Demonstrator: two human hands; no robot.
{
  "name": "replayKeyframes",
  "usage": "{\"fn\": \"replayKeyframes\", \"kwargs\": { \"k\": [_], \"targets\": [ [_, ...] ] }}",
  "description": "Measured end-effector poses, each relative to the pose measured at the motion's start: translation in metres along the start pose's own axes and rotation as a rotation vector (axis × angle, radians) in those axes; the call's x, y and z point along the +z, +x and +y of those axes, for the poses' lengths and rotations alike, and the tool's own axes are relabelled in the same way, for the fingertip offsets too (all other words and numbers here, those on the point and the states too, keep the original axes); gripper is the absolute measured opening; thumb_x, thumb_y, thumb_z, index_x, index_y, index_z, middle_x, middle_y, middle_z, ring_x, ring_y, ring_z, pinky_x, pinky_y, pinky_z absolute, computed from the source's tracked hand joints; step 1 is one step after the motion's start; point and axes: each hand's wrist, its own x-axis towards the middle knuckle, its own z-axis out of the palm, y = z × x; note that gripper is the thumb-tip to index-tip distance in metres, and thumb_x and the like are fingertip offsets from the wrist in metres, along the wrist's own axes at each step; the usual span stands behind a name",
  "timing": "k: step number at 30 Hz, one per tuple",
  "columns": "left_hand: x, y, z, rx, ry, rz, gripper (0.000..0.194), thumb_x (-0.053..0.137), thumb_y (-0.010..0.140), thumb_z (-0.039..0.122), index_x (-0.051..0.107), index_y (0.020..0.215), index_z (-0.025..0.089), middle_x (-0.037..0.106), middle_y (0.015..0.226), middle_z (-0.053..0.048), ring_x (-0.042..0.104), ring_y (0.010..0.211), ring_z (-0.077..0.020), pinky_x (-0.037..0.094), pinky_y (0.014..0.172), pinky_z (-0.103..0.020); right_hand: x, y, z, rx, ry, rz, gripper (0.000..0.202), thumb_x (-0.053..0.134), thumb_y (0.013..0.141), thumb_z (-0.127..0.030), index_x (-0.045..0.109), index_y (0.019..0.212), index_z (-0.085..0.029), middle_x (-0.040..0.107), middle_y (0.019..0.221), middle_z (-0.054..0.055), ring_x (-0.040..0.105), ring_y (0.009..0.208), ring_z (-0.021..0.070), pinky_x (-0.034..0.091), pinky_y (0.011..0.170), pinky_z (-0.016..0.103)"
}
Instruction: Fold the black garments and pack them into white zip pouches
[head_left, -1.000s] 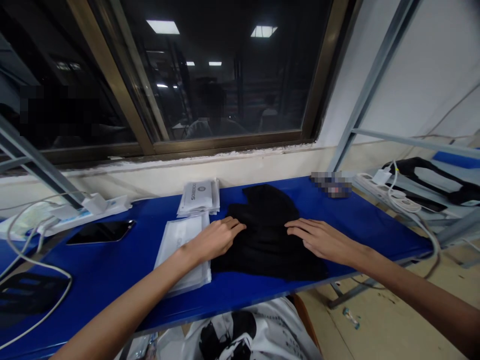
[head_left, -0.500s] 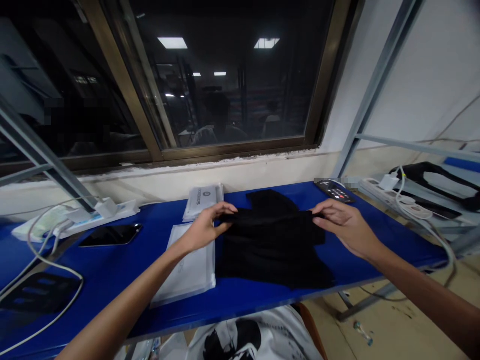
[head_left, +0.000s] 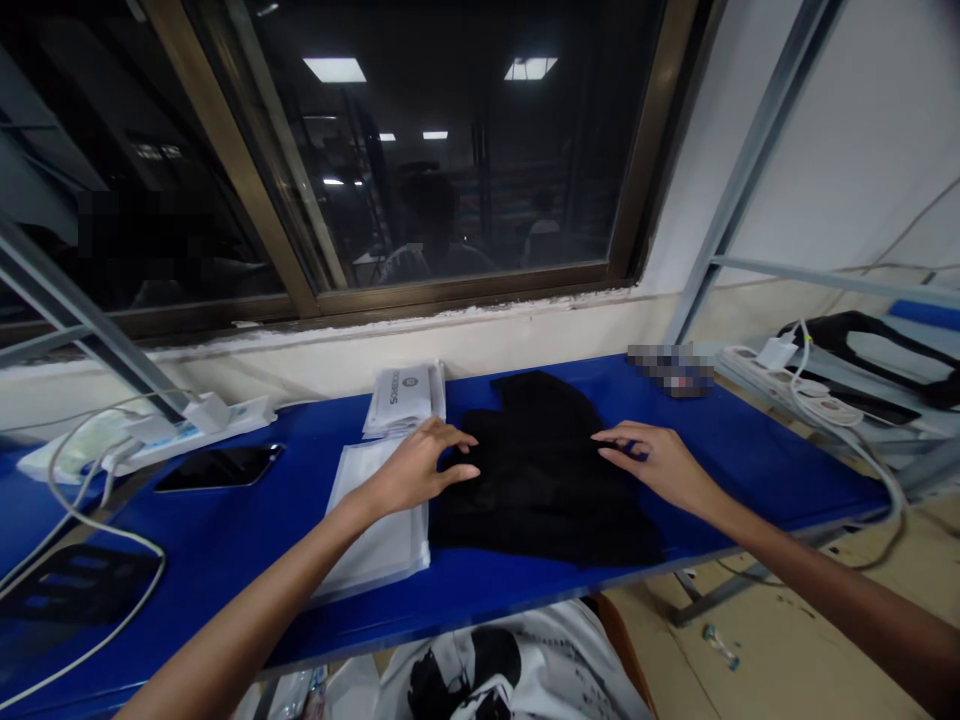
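Note:
A black piece of cloth [head_left: 547,500], probably a garment, lies on the blue tabletop [head_left: 750,460], with a narrower part pointing toward the wall. At its left edge is my left hand [head_left: 427,465], thumb and fingers apart and nothing between them. Over the right edge hovers my right hand [head_left: 652,460], its fingers stretched out and parted. Whether the fingertips touch the cloth I cannot tell. Left of the cloth, partly under my left wrist, lies a white zip bag [head_left: 382,545]. Behind it sits a stack of printed zip bags [head_left: 405,395].
A phone [head_left: 221,467] and a power strip [head_left: 217,425] with white cables lie to the left, beside a dark slotted object [head_left: 82,580]. Back right is a pixelated dark device [head_left: 671,370]. Metal posts rise at both sides; another power strip [head_left: 787,385] is at the right.
Both hands have let go of the cloth edge they were pinching and lifting. The cloth now lies flat, and my right hand has moved slightly left.

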Motion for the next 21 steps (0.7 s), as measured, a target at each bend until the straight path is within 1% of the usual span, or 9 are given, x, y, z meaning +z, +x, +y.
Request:
{"fn": "replayKeyframes", "kwargs": {
  "k": [2, 5, 7, 10, 12, 15, 18, 20, 21],
  "targets": [
    [-0.001, 0.000, 0.001, -0.019, 0.045, -0.055, 0.034, 0.072, 0.089, 0.029, 0.068, 0.122, 0.022, 0.073, 0.106, -0.006, 0.063, 0.110, -0.0268, 0.050, 0.095, -0.041, -0.005, -0.001, -0.005, -0.065, -0.067, 0.007, 0.032, 0.058, 0.095, -0.048, 0.079, 0.105, -0.026, 0.077, 0.101, 0.007, 0.071, 0.082, 0.0247, 0.055, 0.070, 0.039],
    [-0.003, 0.004, 0.000, -0.016, 0.067, -0.058, 0.026, 0.067, 0.090, 0.015, 0.070, 0.115, 0.023, 0.073, 0.111, -0.006, 0.066, 0.106, -0.0244, 0.050, 0.093, -0.037, -0.012, 0.000, -0.009, -0.083, -0.079, 0.019, 0.033, 0.055, 0.097, -0.047, 0.078, 0.105, -0.025, 0.078, 0.104, 0.006, 0.072, 0.090, 0.0263, 0.056, 0.076, 0.040],
    [-0.004, 0.008, -0.002, -0.005, 0.057, -0.056, 0.025, 0.066, 0.091, 0.016, 0.070, 0.114, 0.024, 0.073, 0.111, -0.005, 0.067, 0.106, -0.0239, 0.049, 0.092, -0.036, -0.015, 0.004, -0.007, -0.058, -0.054, 0.027, 0.033, 0.055, 0.097, -0.047, 0.078, 0.104, -0.025, 0.078, 0.107, 0.005, 0.073, 0.098, 0.0281, 0.056, 0.082, 0.041],
    [-0.008, 0.017, -0.005, -0.018, 0.060, -0.078, 0.020, 0.065, 0.091, 0.017, 0.072, 0.109, 0.023, 0.075, 0.101, -0.004, 0.069, 0.100, -0.0243, 0.050, 0.088, -0.035, -0.016, 0.011, 0.000, -0.021, -0.044, 0.010, 0.033, 0.054, 0.097, -0.048, 0.078, 0.102, -0.025, 0.079, 0.106, 0.004, 0.073, 0.101, 0.0301, 0.057, 0.083, 0.043],
    [-0.012, 0.024, -0.009, -0.018, 0.057, -0.039, 0.019, 0.059, 0.094, 0.017, 0.073, 0.107, 0.022, 0.074, 0.104, -0.005, 0.070, 0.097, -0.0234, 0.051, 0.085, -0.034, -0.017, 0.014, 0.006, -0.011, -0.077, -0.003, 0.032, 0.054, 0.097, -0.046, 0.078, 0.101, -0.025, 0.080, 0.105, 0.004, 0.074, 0.099, 0.0306, 0.058, 0.080, 0.043],
    [-0.015, 0.036, -0.015, -0.012, 0.113, 0.032, 0.026, 0.052, 0.095, 0.014, 0.074, 0.109, 0.020, 0.072, 0.111, -0.009, 0.070, 0.100, -0.0245, 0.053, 0.086, -0.035, -0.017, 0.018, 0.009, -0.034, -0.167, -0.010, 0.030, 0.054, 0.097, -0.042, 0.078, 0.100, -0.025, 0.080, 0.103, 0.005, 0.074, 0.093, 0.0289, 0.058, 0.077, 0.042],
    [-0.008, 0.052, -0.016, 0.015, 0.216, -0.003, 0.025, 0.056, 0.091, 0.012, 0.075, 0.108, 0.016, 0.071, 0.113, -0.013, 0.068, 0.107, -0.0273, 0.053, 0.090, -0.037, -0.015, 0.024, 0.003, -0.157, -0.283, -0.037, 0.026, 0.055, 0.096, -0.036, 0.077, 0.101, -0.024, 0.078, 0.107, 0.007, 0.072, 0.100, 0.0292, 0.056, 0.090, 0.046],
    [0.002, 0.065, -0.011, 0.080, 0.204, -0.045, 0.024, 0.060, 0.091, 0.016, 0.073, 0.111, 0.016, 0.069, 0.118, -0.014, 0.065, 0.114, -0.0277, 0.051, 0.096, -0.038, -0.012, 0.033, -0.005, -0.225, -0.320, -0.112, 0.026, 0.059, 0.095, -0.037, 0.076, 0.109, -0.024, 0.076, 0.112, 0.009, 0.068, 0.109, 0.0299, 0.052, 0.098, 0.049],
    [0.008, 0.072, -0.008, 0.105, 0.169, -0.078, 0.025, 0.062, 0.092, 0.019, 0.072, 0.115, 0.016, 0.068, 0.122, -0.013, 0.064, 0.116, -0.0275, 0.050, 0.098, -0.038, -0.010, 0.038, -0.008, -0.229, -0.319, -0.178, 0.029, 0.063, 0.093, -0.039, 0.074, 0.115, -0.024, 0.075, 0.113, 0.009, 0.067, 0.109, 0.0297, 0.051, 0.097, 0.048]
  ]
}}
